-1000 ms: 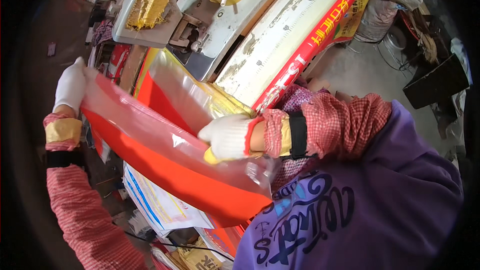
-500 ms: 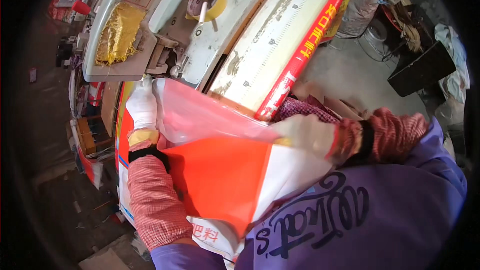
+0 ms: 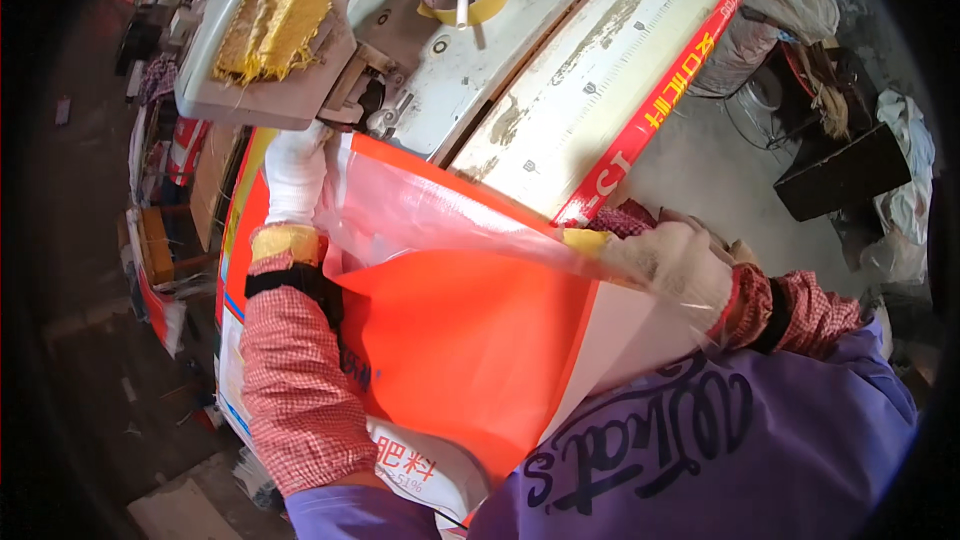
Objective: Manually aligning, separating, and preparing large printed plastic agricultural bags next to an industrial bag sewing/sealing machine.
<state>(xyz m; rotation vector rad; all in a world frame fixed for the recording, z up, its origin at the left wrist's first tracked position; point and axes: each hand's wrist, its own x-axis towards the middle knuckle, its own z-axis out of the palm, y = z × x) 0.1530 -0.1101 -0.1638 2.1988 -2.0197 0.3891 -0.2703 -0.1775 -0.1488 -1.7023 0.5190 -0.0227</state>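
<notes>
One orange-and-white sack (image 3: 470, 340), edge stretched at the near side of the worktop (image 3: 520, 50)

Sack sits in front of the torso, clear film (image 3: 420, 215) along its far edge. Right hand (image 3: 675, 265), gloved, pinches that edge at the right. Left hand (image 3: 297, 175), gloved, sits at the left end, just by the machine head (image 3: 265, 105). Wide spacing probably there to pull the edge straight. Tape roll (image 3: 490, 2) on the far worktop, likely parked within reach.

Hard to see: left fingertips lost by machine head, can't tell if they grip. White peg (image 3: 462, 2) overlaps tape roll; through the ring or in front, unclear. Left sleeve (image 3: 300, 370) and purple top (image 3: 640, 430) cover parts of the sack. White printed piece (image 3: 445, 470) below: same sack or another, can't tell.
</notes>
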